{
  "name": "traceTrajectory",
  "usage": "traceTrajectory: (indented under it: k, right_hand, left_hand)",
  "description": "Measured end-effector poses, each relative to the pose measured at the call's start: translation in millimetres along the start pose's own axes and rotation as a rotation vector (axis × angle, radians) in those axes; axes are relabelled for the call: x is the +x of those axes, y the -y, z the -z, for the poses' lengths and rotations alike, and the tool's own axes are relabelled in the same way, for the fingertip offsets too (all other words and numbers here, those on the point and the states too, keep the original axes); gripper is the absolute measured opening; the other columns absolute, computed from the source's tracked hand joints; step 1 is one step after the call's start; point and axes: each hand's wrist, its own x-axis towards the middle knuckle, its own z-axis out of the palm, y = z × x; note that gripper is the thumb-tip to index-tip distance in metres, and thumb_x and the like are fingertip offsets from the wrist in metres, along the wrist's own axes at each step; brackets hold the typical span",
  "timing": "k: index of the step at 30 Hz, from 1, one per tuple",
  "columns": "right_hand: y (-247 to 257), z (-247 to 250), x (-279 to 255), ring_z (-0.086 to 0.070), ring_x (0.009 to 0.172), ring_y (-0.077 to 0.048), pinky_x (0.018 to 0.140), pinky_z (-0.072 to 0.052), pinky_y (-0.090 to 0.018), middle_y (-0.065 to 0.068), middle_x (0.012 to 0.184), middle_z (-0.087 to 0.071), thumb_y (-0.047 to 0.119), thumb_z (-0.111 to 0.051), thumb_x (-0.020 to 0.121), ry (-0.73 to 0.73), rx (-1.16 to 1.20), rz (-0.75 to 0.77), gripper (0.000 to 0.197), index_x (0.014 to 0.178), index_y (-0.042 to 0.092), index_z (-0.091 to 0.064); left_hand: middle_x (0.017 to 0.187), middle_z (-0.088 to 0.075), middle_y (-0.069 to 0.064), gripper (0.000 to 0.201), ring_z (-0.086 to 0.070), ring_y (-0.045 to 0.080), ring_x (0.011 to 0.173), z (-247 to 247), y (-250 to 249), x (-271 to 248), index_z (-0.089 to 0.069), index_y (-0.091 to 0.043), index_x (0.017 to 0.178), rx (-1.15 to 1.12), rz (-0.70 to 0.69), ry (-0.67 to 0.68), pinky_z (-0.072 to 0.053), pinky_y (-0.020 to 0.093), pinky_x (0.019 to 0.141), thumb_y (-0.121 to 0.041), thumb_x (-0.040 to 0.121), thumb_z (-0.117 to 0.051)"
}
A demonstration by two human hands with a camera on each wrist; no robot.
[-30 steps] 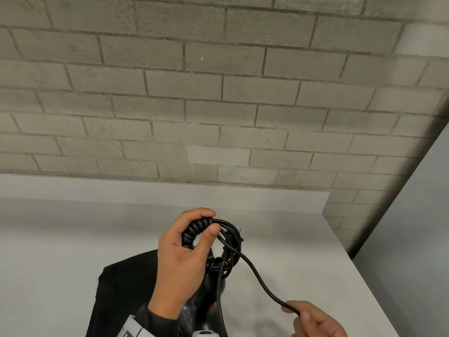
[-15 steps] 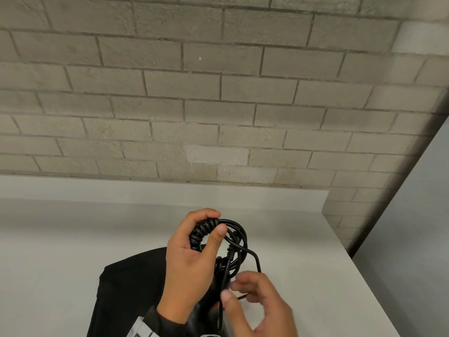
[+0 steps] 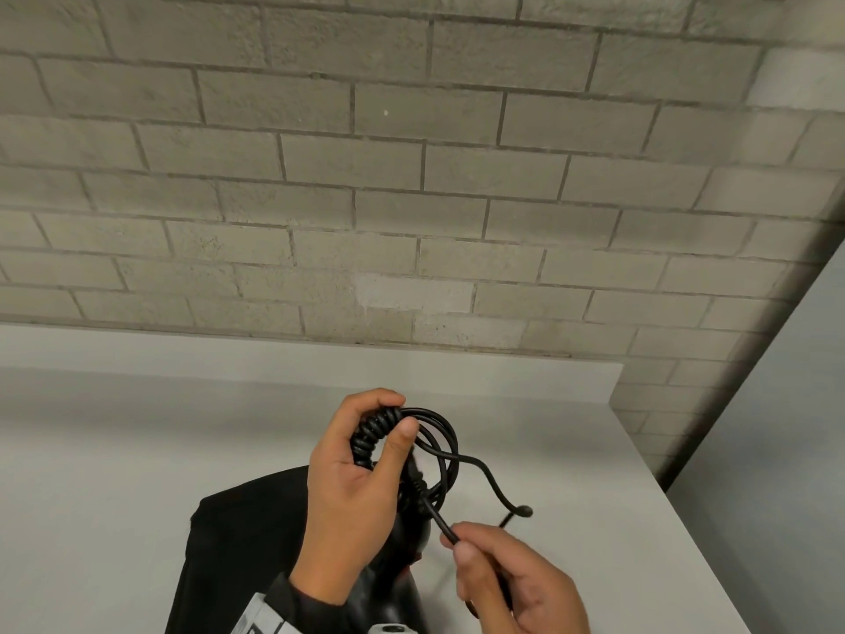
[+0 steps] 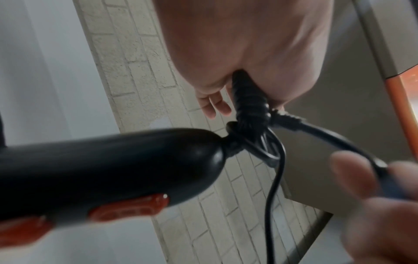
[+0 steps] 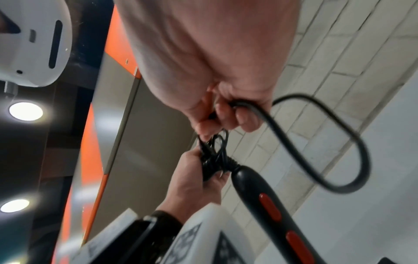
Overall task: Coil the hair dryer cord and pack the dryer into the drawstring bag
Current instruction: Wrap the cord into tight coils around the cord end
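The hair dryer cord (image 3: 450,443) is gathered into a small bundle of loops pinned in the left hand (image 3: 354,491), thumb pressed over the ribbed strain-relief section and fingers curled behind it. Held that way, the loops cannot spring apart while more cord is laid on. The dryer (image 4: 108,166) itself hangs from the same grip, just below the bundle, its handle pointing down and toward the person, so its weight probably keeps the cord root taut.

Out from the bundle, one strand runs down and to the right into the right hand (image 3: 512,583), which pinches it between thumb and forefinger close to the coil. From that pinch the free tail arcs away to the right in an open S-bend and doubles back, so a length is yet to be wound. The short pinch likely serves to steer the next loop onto the bundle.

The cord is thin, glossy black, smooth except for the ridged sleeve at the handle. The dryer handle is matt black and rounded at its end, with two red-orange switches (image 5: 270,207) along one side.

Beneath both hands a black drawstring bag (image 3: 247,551) lies flat on the white table (image 3: 114,473), its mouth not visible; the dryer is not yet in it.
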Motion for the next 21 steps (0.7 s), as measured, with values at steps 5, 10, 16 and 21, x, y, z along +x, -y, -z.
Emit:
traceTrajectory:
  k: [5,10,16,21]
  right_hand:
    - [-10,27,2,-0.059,0.053,-0.009,0.057,-0.047,-0.015,0.008,0.066,-0.069,0.06,-0.062,0.075,-0.029,-0.097,0.202,0.026,0.082,0.038,-0.074]
    - [-34,76,0,-0.047,0.053,-0.002,0.064,-0.032,-0.003,0.005,0.047,-0.045,0.044,-0.062,0.072,-0.11,-0.398,0.256,0.031,0.049,0.024,-0.058]
    - [-79,107,2,-0.051,0.059,0.01,0.065,-0.038,-0.004,0.021,0.047,-0.053,0.064,-0.058,0.074,0.028,-0.744,0.082,0.04,0.048,0.033,-0.058]
    - [-53,88,9,-0.058,0.06,0.007,0.062,-0.041,-0.001,0.022,0.061,-0.06,0.032,-0.074,0.067,-0.031,-0.629,0.309,0.015,0.059,0.033,-0.061]
  left_hand:
    - [0.09,-0.065,-0.007,0.016,-0.061,0.005,0.076,2,1,-1,-0.065,-0.026,0.103,0.03,-0.004,0.026,-0.049,0.014,0.072,-0.033,0.089,-0.063]
    - [0.097,-0.067,-0.008,0.019,-0.064,0.007,0.091,9,1,4,-0.065,-0.025,0.103,0.026,0.016,0.005,-0.047,0.009,0.08,-0.035,0.088,-0.064]
    - [0.098,-0.068,-0.007,0.027,-0.066,0.007,0.094,3,-1,-2,-0.063,-0.016,0.106,-0.032,0.04,0.073,-0.048,0.011,0.081,-0.016,0.079,-0.07]
    - [0.097,-0.068,-0.009,0.027,-0.066,0.004,0.093,-2,-3,-4,-0.063,-0.016,0.105,-0.037,0.048,0.091,-0.048,0.01,0.082,-0.018,0.08,-0.068]
